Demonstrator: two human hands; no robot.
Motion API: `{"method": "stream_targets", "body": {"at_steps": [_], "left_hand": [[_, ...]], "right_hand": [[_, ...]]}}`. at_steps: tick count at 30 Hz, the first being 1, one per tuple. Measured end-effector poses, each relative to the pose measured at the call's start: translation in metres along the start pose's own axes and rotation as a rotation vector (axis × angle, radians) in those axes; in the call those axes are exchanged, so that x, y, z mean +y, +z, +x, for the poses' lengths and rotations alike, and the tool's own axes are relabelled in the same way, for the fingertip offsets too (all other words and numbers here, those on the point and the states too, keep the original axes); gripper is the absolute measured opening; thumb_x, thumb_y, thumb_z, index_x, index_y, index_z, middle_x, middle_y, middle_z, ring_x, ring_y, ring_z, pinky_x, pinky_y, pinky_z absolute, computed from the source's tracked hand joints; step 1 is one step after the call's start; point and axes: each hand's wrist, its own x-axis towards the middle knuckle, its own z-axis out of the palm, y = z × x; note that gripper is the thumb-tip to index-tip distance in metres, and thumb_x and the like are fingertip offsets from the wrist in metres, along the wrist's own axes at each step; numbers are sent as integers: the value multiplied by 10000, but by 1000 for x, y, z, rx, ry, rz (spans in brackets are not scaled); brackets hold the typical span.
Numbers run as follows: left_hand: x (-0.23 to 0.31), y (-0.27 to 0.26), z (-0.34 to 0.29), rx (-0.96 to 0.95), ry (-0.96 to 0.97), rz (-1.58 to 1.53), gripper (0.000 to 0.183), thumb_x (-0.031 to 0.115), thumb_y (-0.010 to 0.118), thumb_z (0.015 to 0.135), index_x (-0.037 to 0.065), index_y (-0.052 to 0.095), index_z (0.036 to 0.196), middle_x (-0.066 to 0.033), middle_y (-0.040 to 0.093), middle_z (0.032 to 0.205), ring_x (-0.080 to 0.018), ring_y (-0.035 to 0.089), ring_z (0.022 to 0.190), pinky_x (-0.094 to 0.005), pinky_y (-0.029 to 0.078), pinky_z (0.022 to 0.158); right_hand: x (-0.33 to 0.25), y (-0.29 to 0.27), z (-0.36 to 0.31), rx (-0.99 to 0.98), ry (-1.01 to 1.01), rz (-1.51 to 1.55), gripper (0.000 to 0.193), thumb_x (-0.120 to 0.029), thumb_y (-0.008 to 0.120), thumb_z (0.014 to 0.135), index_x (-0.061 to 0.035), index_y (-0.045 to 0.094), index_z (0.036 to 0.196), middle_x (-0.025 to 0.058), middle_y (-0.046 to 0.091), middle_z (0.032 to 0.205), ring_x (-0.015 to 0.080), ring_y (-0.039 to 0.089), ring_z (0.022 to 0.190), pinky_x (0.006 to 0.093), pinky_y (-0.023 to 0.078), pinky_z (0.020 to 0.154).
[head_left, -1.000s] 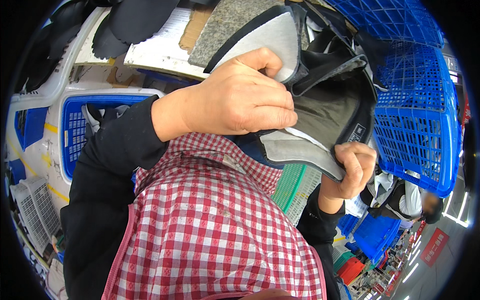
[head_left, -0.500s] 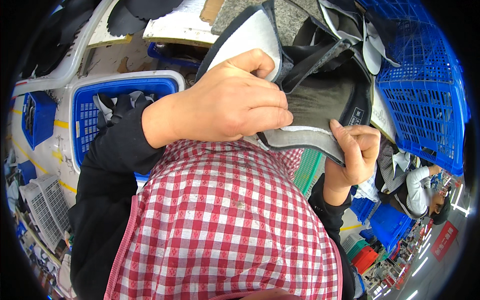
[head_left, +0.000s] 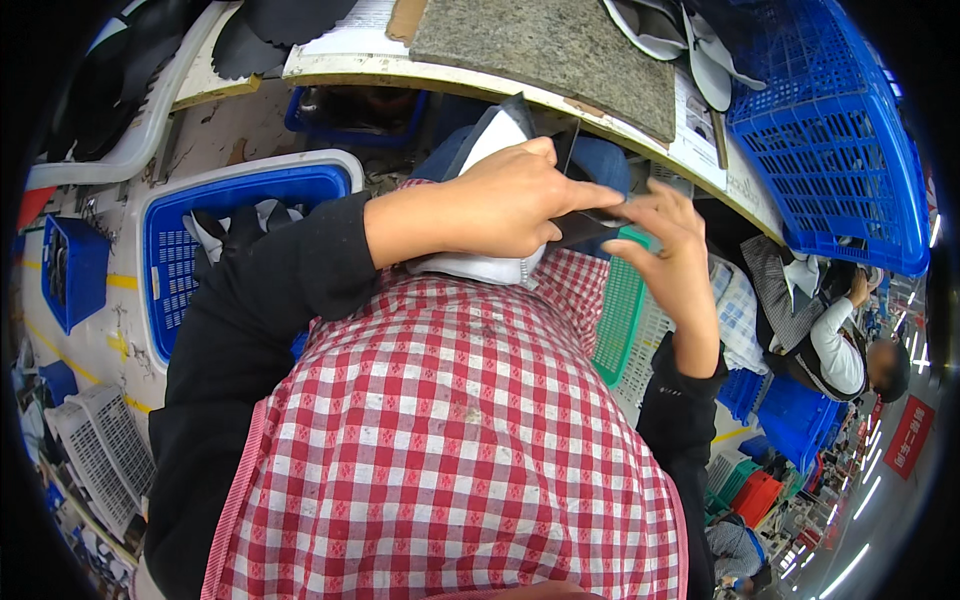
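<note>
In front of my apron, my left hand [head_left: 505, 205] is closed on a black shoe upper with a white lining [head_left: 490, 138]. The index finger points out to the right, and the hand hides much of the upper. A pale padded edge of it shows below my fingers. To the right, my right hand [head_left: 672, 245] has its thumb and fingers apart, close to my left fingertip. It is slightly blurred, and nothing shows in its grip.
Ahead stands a worktable with a grey stone slab [head_left: 545, 65]. More cut pieces [head_left: 705, 60] lie beside a tilted blue basket [head_left: 820, 140]. A blue tub [head_left: 170, 220] holds pieces at left. A green crate [head_left: 622, 310] stands at right; another person [head_left: 840, 340] sits beyond.
The upper has come down and left, off the view of the slab, and is folded more in my left hand. My right hand has let go of its edge and spread its fingers.
</note>
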Motion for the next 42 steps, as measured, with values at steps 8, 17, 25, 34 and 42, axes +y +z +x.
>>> {"method": "stream_targets", "body": {"at_steps": [8, 17, 25, 34, 42], "left_hand": [[3, -3, -14, 29, 25, 42, 903, 28, 779, 809, 216, 422, 1617, -108, 631, 717, -274, 510, 775, -398, 434, 790], [-3, -66, -16, 665, -31, 205, 422, 113, 855, 780, 56, 681, 1161, -104, 708, 1185, -290, 671, 1042, -401, 541, 885], [0, -56, -15, 261, -160, 269, 319, 226, 838, 799, 104, 671, 1042, -64, 625, 834, -296, 642, 735, -407, 506, 644], [11, -40, -24, 291, -70, -44, 195, 113, 803, 851, 33, 683, 982, -112, 615, 855, -326, 637, 745, -402, 484, 636], [22, -41, -36, 234, 365, 85, 121, 88, 713, 775, 39, 691, 883, -58, 533, 715, -231, 579, 649, -363, 430, 547]], "right_hand": [[-24, 27, 7, 90, -279, 87, 389, -198, 863, 728, -133, 738, 1091, 80, 698, 793, 286, 711, 749, 419, 546, 651], [-38, 21, 14, 344, -205, 7, 157, -153, 804, 812, -135, 705, 934, 47, 687, 725, 237, 703, 636, 374, 521, 532], [-70, 50, 19, 194, -311, 109, 148, -125, 788, 835, -101, 700, 951, 70, 685, 752, 244, 699, 646, 332, 540, 568], [-20, -19, 23, 203, 44, 329, 264, -233, 832, 901, -37, 661, 942, 21, 650, 757, 113, 619, 705, 294, 504, 632], [48, 44, 63, -120, 291, 914, 252, -250, 718, 1015, -16, 720, 920, -49, 640, 798, 49, 549, 780, 237, 460, 731]]}}
